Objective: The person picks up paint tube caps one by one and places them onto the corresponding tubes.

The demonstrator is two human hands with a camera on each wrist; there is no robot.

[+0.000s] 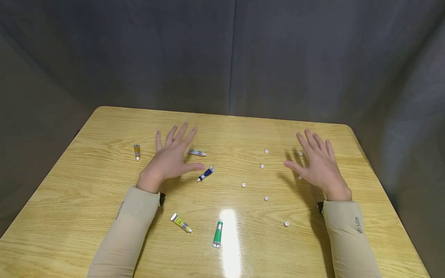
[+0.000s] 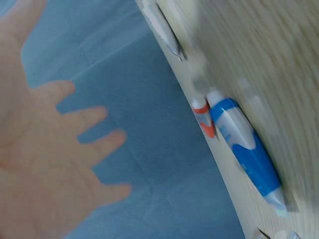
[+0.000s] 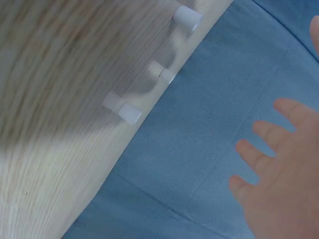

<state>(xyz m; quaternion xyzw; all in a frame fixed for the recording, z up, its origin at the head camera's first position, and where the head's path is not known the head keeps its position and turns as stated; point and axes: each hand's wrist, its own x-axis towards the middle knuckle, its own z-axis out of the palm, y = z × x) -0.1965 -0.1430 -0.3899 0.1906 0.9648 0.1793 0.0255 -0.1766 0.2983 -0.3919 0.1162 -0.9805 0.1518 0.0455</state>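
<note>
The left hand (image 1: 170, 160) has its fingers spread apart and grips nothing, poised above the table (image 1: 236, 131) among small paint tubes: an ochre tube (image 1: 137, 151) on its outer side, a silvery tube (image 1: 197, 153) and a blue tube (image 1: 206, 174) near its thumb side. A yellow tube (image 1: 181, 223) and a green tube (image 1: 217, 234) lie closer to the person; the left wrist view also shows an orange-banded tube (image 2: 203, 118). The right hand (image 1: 320, 168), likewise splayed and holding nothing, is nearest the scattered white caps (image 1: 243, 185). Such tiny caps probably suit a light thumb-and-fingertip pinch from above; a tube is best steadied around its body without squeezing, sleeves kept high.
</note>
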